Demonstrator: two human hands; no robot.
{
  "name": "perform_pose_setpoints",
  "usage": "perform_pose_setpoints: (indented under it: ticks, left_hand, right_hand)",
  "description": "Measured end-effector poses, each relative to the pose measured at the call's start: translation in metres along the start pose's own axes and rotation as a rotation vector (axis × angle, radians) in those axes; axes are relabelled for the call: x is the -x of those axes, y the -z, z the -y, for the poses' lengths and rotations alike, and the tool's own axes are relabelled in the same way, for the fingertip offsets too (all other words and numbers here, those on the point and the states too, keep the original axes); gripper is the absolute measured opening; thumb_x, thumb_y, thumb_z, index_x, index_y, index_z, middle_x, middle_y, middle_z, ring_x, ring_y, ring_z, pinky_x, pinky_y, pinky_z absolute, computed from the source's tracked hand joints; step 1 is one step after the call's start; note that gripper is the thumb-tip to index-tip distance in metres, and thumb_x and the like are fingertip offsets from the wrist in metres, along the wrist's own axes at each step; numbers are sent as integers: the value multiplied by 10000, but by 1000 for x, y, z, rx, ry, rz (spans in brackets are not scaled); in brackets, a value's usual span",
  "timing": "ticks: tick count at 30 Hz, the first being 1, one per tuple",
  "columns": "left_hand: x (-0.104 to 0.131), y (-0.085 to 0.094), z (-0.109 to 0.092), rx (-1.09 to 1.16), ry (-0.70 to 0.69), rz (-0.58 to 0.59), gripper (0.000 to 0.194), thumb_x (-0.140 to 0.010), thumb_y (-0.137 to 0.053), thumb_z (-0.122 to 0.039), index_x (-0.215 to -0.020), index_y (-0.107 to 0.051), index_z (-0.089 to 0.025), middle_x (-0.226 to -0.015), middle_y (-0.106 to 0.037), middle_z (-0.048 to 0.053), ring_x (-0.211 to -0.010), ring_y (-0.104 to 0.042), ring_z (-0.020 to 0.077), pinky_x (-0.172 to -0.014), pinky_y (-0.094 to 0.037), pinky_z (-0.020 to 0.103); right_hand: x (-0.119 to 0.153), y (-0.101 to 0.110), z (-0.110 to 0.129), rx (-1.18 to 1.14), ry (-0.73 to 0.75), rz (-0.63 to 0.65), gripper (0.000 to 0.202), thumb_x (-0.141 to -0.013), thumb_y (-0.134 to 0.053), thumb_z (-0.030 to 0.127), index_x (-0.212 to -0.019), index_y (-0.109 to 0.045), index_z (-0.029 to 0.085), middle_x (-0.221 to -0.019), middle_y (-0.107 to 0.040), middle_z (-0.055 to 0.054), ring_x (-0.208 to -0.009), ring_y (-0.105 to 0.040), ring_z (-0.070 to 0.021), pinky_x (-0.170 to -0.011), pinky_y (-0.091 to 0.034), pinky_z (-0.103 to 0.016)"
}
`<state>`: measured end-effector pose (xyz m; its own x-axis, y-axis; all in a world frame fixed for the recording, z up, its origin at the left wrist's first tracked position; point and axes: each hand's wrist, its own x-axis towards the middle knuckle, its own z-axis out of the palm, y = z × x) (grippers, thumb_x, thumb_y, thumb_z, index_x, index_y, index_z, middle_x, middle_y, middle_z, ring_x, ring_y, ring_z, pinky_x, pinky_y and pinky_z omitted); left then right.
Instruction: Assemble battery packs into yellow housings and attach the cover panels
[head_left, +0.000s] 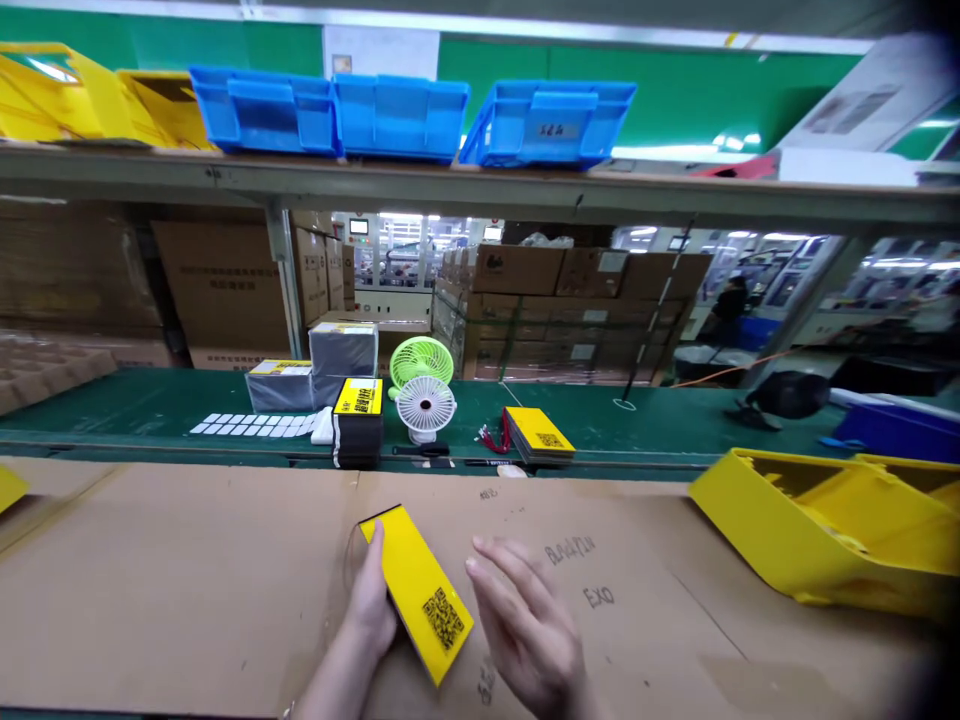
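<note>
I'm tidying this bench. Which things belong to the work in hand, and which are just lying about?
In hand:
- yellow QR pack, gripped by left hand
- right hand, open beside it

Lying about:
- white fan
- green fan
- blue bins
- yellow bin
- yellow pack stack

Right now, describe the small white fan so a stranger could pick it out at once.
Start at the green conveyor belt running across beyond the cardboard-covered bench. Near its middle two small fans stand together, right of a black-and-yellow block. The white fan is the nearer, lower one with its round grille facing the bench; the green fan stands behind and above it.
</note>
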<state>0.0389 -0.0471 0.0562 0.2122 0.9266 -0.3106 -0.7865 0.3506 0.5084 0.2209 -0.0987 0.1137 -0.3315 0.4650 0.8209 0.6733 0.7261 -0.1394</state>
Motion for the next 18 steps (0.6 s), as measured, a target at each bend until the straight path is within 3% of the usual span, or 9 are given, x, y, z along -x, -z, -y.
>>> perform_pose_setpoints:
  ticks: [2, 4, 7, 9, 11, 12, 14, 18]
  left_hand:
    - [1, 2, 9, -107, -35, -66, 400, -747, -621, -424, -1018, -593, -131, -931, -696, 132, -878, -656, 269, -830, -470, 392]
    - [7, 6, 16, -252, -33, -58, 355, -739, -643, -371, -1018, -593, -158, -962, -691, 124, -854, -660, 251, -781, -482, 379]
    - [27, 9, 16, -637, 76, -70, 326, -721, -644, -401, -920, -634, -142, -754, -694, 90, -633, -648, 214, -635, -487, 348]
    - [49, 1, 7, -896, 62, -51, 319, -695, -660, -411, -820, -664, -117, -650, -668, 72, -580, -618, 201, -621, -478, 343]
    - [76, -18, -9, -986, -84, 90, 288, -692, -675, -373, -823, -682, -117, -801, -692, 91, -776, -629, 218, -758, -467, 332]
    - [92, -31, -19, -966, -148, 145, 304, -725, -649, -369, -918, -672, -135, -915, -688, 95, -870, -616, 219, -816, -453, 329]
    - [122, -60, -40, -929, -158, 257, 305, -801, -567, -373, -1021, -642, -176, -924, -680, 74, -865, -613, 193, -816, -458, 315]
    - [167, -108, -69, -938, -321, 412, 186, -824, -557, -309, -960, -660, -235, -921, -659, 29, -878, -595, 160, -788, -460, 258]
  right_hand:
    - [-12, 21, 9, 68, 128, 5, 571, -741, -570, 98, -1267, -490, 305, -1179, -602, -73, -1085, -540, -254, -898, -451, -457]
    - [-24, 40, 16, 124, 238, -5, 503, -754, -563, 139, -1230, -534, 301, -1099, -640, -70, -1040, -553, -247, -894, -448, -459]
    - [-41, 62, 27, 176, 331, -39, 390, -788, -560, 180, -1155, -593, 307, -973, -673, -54, -981, -561, -214, -883, -461, -423]
    - [-51, 70, 35, 183, 346, -78, 309, -800, -577, 198, -1081, -633, 313, -923, -674, -33, -941, -570, -187, -869, -477, -397]
    - [-59, 75, 44, 172, 346, -116, 250, -797, -600, 189, -1009, -664, 304, -898, -668, -15, -899, -584, -168, -851, -493, -385]
    - [-61, 77, 48, 163, 345, -134, 234, -790, -613, 182, -983, -673, 301, -885, -664, -7, -880, -590, -160, -843, -500, -381]
    - [-64, 80, 55, 151, 339, -134, 226, -777, -635, 185, -963, -677, 307, -869, -660, 7, -862, -597, -149, -841, -506, -379]
    - [-64, 87, 64, 207, 320, -67, 250, -793, -623, 247, -987, -639, 404, -843, -660, 57, -857, -600, -121, -857, -510, -356]
